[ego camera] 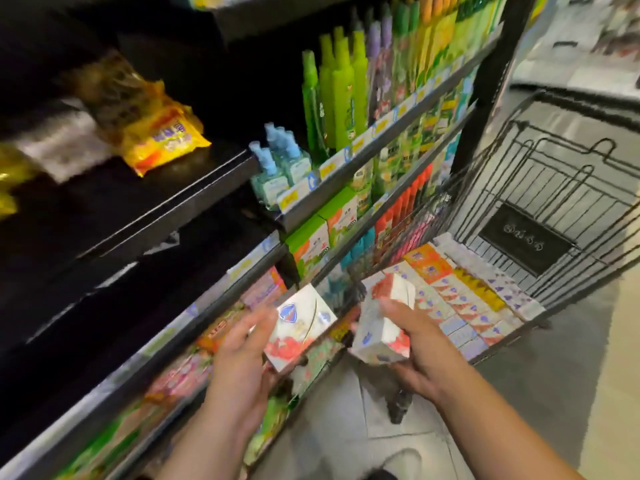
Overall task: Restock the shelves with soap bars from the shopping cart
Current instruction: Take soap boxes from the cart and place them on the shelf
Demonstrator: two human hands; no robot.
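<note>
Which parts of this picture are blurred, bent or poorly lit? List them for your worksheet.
Head view: motion blur smears the yellow packets and green bottles. Head view: the dark shelf sits in deep shadow. Head view: wide-angle distortion bows the shopping cart wires. Head view: the left soap box in the left hand and right soap box in the right hand look sharpest.

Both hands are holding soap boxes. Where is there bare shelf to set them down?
The dark shelf is bare between the yellow packs and the blue-capped pump bottles. The cart is bare at its far end, beyond its soap rows. The lower shelf beside the left hand is packed full.
</note>
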